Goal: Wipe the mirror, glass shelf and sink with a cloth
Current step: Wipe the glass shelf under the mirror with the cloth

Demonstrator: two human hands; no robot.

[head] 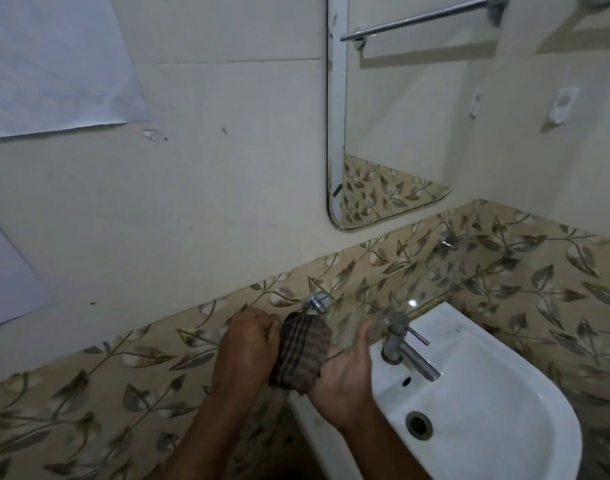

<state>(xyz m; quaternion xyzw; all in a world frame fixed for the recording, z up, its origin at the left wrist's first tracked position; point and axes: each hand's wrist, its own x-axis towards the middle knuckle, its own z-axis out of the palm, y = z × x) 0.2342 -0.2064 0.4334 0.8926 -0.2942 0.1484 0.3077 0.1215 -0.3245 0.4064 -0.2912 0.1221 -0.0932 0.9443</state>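
A dark striped cloth [303, 355] is held between both hands, at the left end of the clear glass shelf [435, 285]. My left hand [244, 351] grips the cloth's left side. My right hand [345, 375] holds its right side, fingers reaching up under the shelf's front edge. The white sink [497, 403] sits below and to the right, with a chrome tap [405, 351] at its back. The mirror [393, 116] hangs on the wall above the shelf.
Chrome shelf brackets [315, 303] fix the shelf to the leaf-patterned tile band [123, 375]. A towel rail [417, 19] runs across the top right. A white soap holder [563, 105] is on the right wall. Paper sheets [50, 64] hang at the left.
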